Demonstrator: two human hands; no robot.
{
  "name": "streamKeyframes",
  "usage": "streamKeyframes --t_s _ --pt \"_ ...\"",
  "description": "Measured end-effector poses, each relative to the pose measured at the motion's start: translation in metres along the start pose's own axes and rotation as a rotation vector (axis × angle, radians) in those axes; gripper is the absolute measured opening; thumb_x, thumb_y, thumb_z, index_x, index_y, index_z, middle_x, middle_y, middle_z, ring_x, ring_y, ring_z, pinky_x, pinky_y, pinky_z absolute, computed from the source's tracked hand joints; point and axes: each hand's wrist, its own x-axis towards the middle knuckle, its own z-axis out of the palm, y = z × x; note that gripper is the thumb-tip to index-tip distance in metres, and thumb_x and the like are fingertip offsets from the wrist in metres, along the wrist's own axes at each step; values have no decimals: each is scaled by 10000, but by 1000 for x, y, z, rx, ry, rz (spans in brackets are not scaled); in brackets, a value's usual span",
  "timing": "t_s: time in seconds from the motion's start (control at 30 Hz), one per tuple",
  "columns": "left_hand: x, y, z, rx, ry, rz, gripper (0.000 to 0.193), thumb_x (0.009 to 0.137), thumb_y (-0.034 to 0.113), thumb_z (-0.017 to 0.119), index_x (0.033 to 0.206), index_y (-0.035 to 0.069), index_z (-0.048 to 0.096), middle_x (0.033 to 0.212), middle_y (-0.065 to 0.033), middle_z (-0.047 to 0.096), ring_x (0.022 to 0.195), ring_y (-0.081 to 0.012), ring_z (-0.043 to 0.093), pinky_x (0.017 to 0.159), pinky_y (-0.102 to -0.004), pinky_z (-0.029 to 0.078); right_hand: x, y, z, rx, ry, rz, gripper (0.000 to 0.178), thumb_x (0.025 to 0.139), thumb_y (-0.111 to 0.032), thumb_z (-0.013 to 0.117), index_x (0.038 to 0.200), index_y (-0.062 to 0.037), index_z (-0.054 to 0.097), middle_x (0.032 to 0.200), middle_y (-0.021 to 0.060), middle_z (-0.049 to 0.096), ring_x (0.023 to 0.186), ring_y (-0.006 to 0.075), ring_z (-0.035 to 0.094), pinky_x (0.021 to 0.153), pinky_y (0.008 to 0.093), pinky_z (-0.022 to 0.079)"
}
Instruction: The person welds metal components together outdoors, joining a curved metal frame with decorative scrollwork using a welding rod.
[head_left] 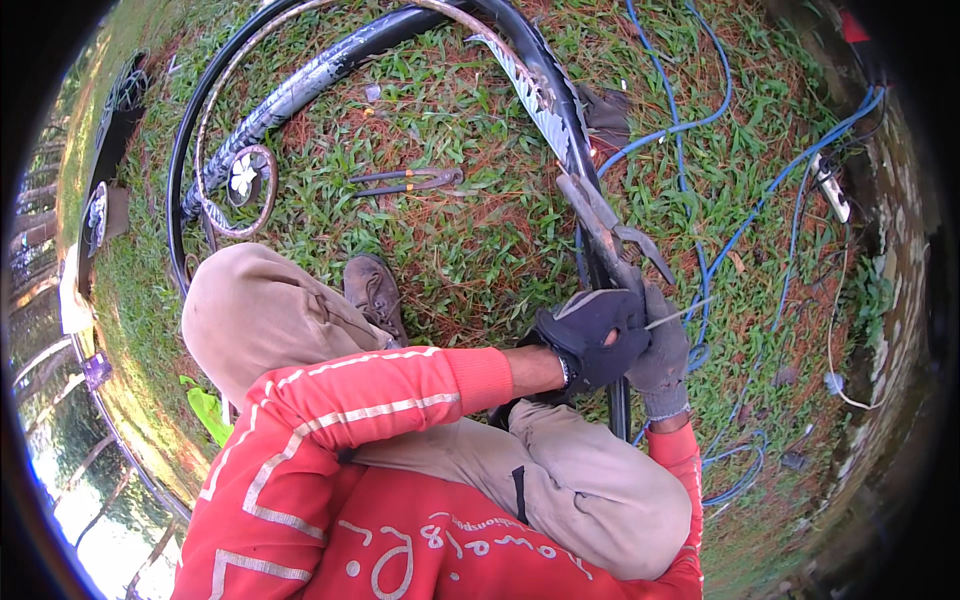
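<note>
Your work looks to me partly done: the long silver leaf-shaped metal ornament [519,78] lies along the thick black curved tube [556,82] at the top centre of the frame, but whether it is fixed there I cannot tell. In the upper left, a white flower [243,178] sits inside a rusty round metal scroll [272,190], beside the tube. A small glowing orange spot [593,152], right of top centre, suggests, in my judgement, that some heat is fresh there. The long grey metal clamp-like tool with a lever [603,228] lies over the tube, right of centre. Your right hand in a grey glove [664,345] seems to have its fingers curled around the tool's lower end. A thin pale straight rod [685,311] crosses that glove and reaches your left hand in a black glove [597,335]; whether its fingers pinch the rod, I cannot tell. The rod does not sit in the tool's upper end, so this part appears not yet done.
</note>
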Motion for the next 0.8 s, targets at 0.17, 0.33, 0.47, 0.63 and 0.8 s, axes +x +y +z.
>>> streamKeyframes --t_s 0.17,0.33,0.47,0.63,0.8 --pt "2 -12 11 3 -136 53 247 909 282 752 912 68 631 804 -149 627 739 -351 639 678 -486 505 -3 32 3 -104 -3 -119 870 816 -287 918 1548 7 550 1297 249 728 1149 452 737 952 520 621" --pt "10 -20 16 -22 -169 88 240 920 280 750 919 70 634 812 -147 636 744 -350 641 682 -479 506 -7 44 3 -86 -16 -77 877 827 -267 904 1566 11 522 1264 253 725 1096 465 730 905 540 614" --pt "12 -20 15 -27 -137 90 273 882 315 745 893 60 650 772 -190 651 728 -437 656 655 -529 500 0 43 1 -82 -24 -128 896 832 -259 900 1583 13 495 1255 259 718 1051 474 716 867 559 601" --pt "12 -18 14 -57 -116 73 271 879 318 750 894 63 658 759 -182 654 712 -416 656 651 -525 497 -1 47 1 -132 -33 -104 889 834 -270 898 1575 17 501 1270 263 711 1093 480 708 896 560 598" --pt "13 -9 2 -8 -216 -39 262 921 312 753 902 67 661 824 -146 649 761 -334 638 696 -476 505 1 50 7 -107 -35 -110 873 839 -273 892 1562 31 509 1273 262 708 1107 479 706 913 557 597"
